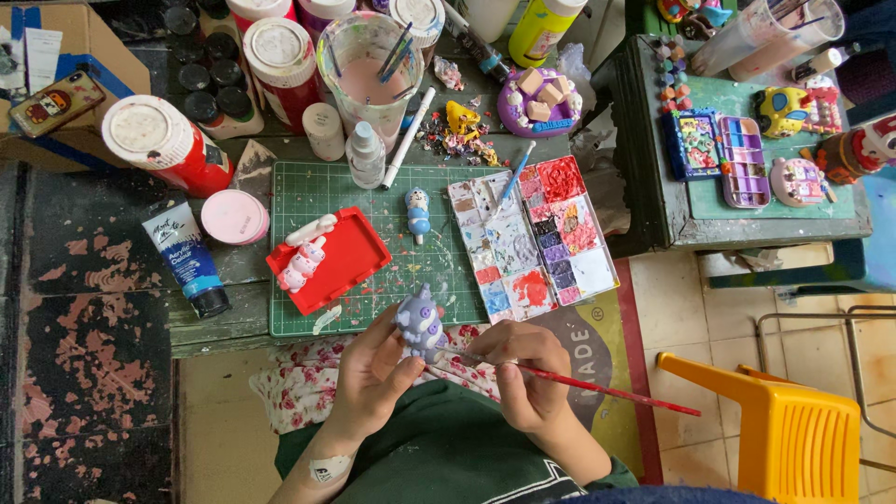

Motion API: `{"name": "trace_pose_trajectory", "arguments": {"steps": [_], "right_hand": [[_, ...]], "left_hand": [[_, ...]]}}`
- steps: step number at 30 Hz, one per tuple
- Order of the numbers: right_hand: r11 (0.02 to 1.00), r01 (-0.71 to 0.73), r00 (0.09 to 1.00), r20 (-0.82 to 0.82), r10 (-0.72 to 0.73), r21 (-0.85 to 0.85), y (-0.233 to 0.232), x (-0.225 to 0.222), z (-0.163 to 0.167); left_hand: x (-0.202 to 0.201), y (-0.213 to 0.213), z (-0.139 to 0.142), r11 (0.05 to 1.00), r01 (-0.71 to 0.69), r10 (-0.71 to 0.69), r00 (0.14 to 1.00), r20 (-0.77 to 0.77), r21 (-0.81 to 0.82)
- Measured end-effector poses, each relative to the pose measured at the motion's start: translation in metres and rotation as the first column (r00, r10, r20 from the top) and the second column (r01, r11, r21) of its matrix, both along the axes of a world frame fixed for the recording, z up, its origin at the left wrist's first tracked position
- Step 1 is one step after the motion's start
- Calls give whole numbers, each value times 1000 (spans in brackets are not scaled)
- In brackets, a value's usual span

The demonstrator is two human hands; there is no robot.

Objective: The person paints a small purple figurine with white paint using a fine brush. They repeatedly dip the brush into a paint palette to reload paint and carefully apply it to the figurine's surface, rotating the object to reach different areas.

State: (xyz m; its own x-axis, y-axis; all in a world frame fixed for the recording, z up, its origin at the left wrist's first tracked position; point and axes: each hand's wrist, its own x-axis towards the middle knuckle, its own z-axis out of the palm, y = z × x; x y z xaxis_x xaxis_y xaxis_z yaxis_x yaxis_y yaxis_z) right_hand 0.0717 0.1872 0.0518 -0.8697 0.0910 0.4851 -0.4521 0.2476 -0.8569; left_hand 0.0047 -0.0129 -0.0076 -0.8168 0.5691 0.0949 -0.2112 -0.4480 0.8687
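The left hand (373, 373) holds a small purple figurine (419, 324) at the lower middle of the view, fingers wrapped close around its lower body with the thumb across the front, so the head stands clear above the grip. At 3 o'clock from it, the right hand (523, 373) pinches a red-handled brush (597, 387) between thumb and fingertips, the handle trailing off toward 4 o'clock and the tip lying toward the figurine's underside. The figurine looks light, hard and rigid, likely plaster or resin, so it would probably chip if dropped; its ears and other small projections seem the weakest parts, and fresh paint would smear, which makes the base and unpainted underside the safer places to hold. At 12 o'clock from the hands lies a green cutting mat (373, 201), bearing a red tray (341, 261) with a pink-and-white figurine (303, 259) and a small blue figurine (418, 213). A paint palette (532, 238) sits at 1 o'clock, a cloudy water cup (371, 75) farther up, and a blue paint tube (187, 257) at 10 o'clock.
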Motion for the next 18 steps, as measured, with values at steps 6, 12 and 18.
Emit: {"name": "trace_pose_trajectory", "arguments": {"steps": [6,12,18], "right_hand": [[999,29,999,31,-28,-27,1,2,-2],[973,72,996,75,-57,-217,0,10,-12],[992,-12,998,54,19,-127,2,6,-13]], "left_hand": [[-1,-1,0,999,-16,15,1000,-23,-43],[0,-1,1,1000,16,-17,998,63,9],[-1,-3,3,999,34,-35,999,34,17]]}}
